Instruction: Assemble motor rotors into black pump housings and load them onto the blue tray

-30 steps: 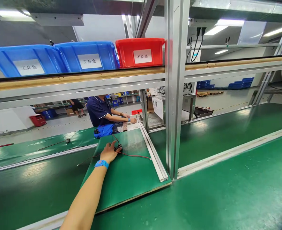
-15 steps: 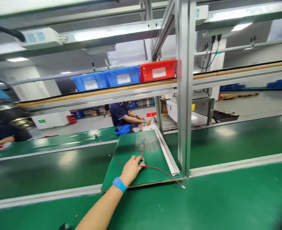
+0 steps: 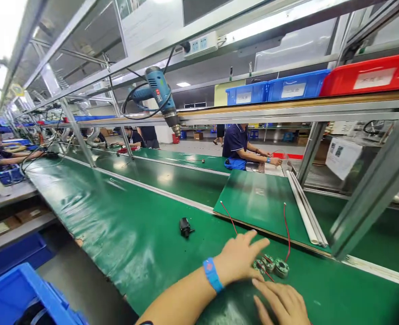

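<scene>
My left hand (image 3: 242, 257), with a blue wristband, is open, fingers spread above the green work surface. My right hand (image 3: 282, 302) comes in from the bottom edge, open with its fingers stretched, close to the left thumb. Just beyond both hands sit several small round green circuit-board parts (image 3: 281, 268) with red wires. One red wire (image 3: 287, 230) runs up onto a raised green board (image 3: 253, 194); another red wire (image 3: 229, 216) passes behind my left fingers. Part of this group is hidden by my left hand. A small black part (image 3: 185, 227) with a short spout stands farther left.
White tubes (image 3: 303, 210) lie along the raised board's right side, beside a metal post (image 3: 372, 180). A blue power drill (image 3: 160, 92) hangs over the bench. Labelled blue bins (image 3: 297, 85) and a red bin (image 3: 365, 74) stand on the shelf. A co-worker (image 3: 236, 142) sits opposite.
The view has swung left. My left hand, earlier holding a small green part with red wires over the board, has let go and moved nearer. My right hand has come into view.
</scene>
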Available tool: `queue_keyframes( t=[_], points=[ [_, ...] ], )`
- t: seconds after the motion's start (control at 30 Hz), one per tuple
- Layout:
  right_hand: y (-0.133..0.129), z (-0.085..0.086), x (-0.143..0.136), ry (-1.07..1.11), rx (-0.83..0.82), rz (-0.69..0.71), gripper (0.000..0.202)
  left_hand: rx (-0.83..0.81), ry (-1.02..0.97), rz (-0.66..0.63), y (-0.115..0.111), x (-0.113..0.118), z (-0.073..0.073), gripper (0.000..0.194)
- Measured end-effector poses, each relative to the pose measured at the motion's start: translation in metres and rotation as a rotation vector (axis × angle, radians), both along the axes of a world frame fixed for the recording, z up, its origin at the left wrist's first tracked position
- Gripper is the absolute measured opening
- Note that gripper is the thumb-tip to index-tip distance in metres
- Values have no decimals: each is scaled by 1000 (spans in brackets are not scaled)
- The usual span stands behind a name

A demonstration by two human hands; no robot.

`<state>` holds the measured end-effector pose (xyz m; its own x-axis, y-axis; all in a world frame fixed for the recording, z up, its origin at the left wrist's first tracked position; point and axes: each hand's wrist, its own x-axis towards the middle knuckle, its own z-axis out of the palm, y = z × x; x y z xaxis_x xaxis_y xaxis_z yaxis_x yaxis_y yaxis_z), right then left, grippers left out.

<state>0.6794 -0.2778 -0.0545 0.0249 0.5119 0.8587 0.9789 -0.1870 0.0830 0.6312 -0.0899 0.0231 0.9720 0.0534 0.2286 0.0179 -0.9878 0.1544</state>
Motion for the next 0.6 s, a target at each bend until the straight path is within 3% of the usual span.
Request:
queue_keyframes(
  t=[0.1, 0.13, 0.2, 0.3, 0.4, 0.5, 0.6],
  points=[
    [-13, 7, -3, 158, 41, -150, 29, 7, -80, 373, 60, -51, 26, 50],
    [-15, 11, -2, 205, 61, -204, 26, 8, -89, 507, 81, -65, 29, 51],
    [-18, 17, 2, 288, 79, -315, 23, 10, -55, 686, 118, -84, 23, 56],
    [-13, 26, 13, 361, 26, -413, 21, 13, 27, 668, 143, -87, 0, 43],
    [2, 28, 19, 352, -110, -410, 24, 25, 45, 468, 129, -80, -17, 24],
    [17, 20, 13, 228, -146, -395, 31, 4, 66, 308, 96, -84, -16, 13],
    [18, 0, 7, 6, -95, -279, 34, -22, 66, 285, 66, -119, 1, 38]
  ],
)
